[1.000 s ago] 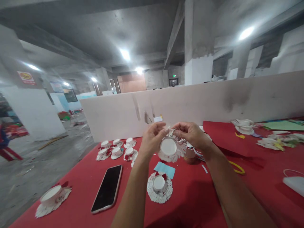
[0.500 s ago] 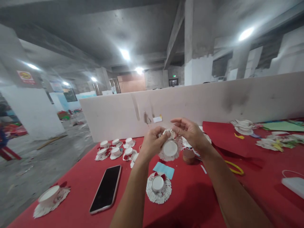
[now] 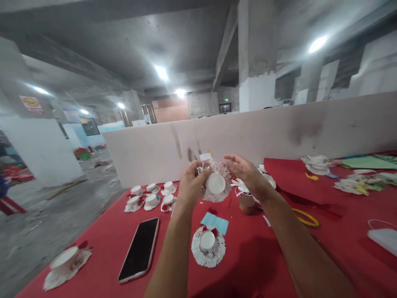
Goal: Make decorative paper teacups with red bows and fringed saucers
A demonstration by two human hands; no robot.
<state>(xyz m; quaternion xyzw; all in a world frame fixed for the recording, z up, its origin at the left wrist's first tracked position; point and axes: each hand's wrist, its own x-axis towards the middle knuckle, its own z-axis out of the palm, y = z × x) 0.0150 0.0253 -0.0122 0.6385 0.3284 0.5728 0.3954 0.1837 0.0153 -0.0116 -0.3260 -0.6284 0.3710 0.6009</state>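
Observation:
A white paper cup (image 3: pixel 216 183) with a fringed, flared rim is held up over the red table, its round base facing me. My left hand (image 3: pixel 192 182) is closed on the cup's left side, with thin paper strips poking up between thumb and fingers. At the upper right of the fringe, my right hand (image 3: pixel 245 171) has its fingertips closed on the strips, though the exact contact is blurred. Below stands a similar fringed cup (image 3: pixel 207 240), base up, with a red bow-like piece, in front of a light blue paper piece (image 3: pixel 215 223).
Several fringed cups (image 3: pixel 151 201) stand in rows at the left, and another fringed cup (image 3: pixel 64 260) sits near the left edge. A phone (image 3: pixel 139 249), a brown round container (image 3: pixel 246 204), a yellow ring (image 3: pixel 306 218) and paper scraps (image 3: pixel 356 182) lie around. A pale partition (image 3: pixel 248 136) borders the back.
Both hands have shifted slightly, carrying the cup a little left and upward. The left-hand fingers now show paper strips between them. The cups on the table have stayed put.

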